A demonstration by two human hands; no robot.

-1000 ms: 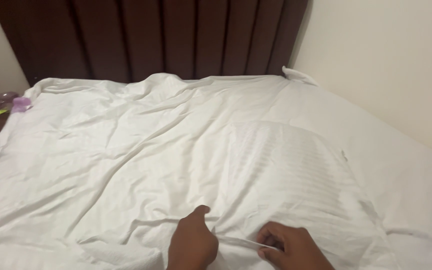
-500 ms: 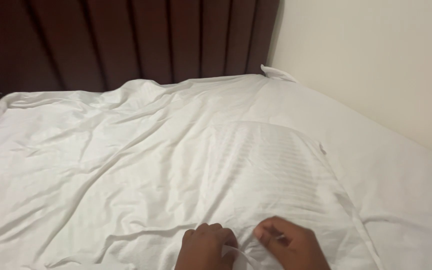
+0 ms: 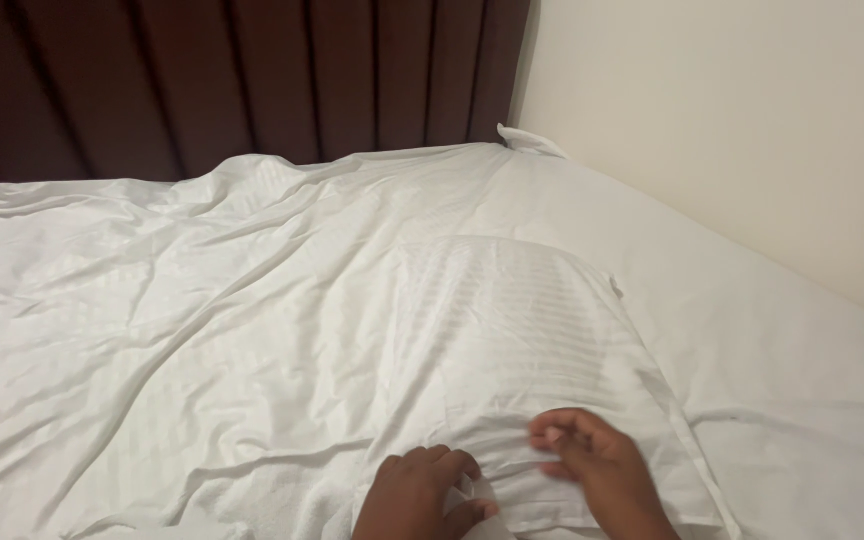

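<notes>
Left hand: fingers curled, pinching a fold at the near edge of the white striped pillowcase
Right hand: fingers bent, gripping the same near edge
Risk: fabric may slip from the pinch and bunch, as both grips look shallow
Room: rumpled white duvet spreads left; wall closes the right; dark headboard beyond

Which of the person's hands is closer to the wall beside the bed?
The right hand, on the striped pillowcase, lies toward the wall. The left hand grips the pillowcase's near edge, farther away.
</notes>
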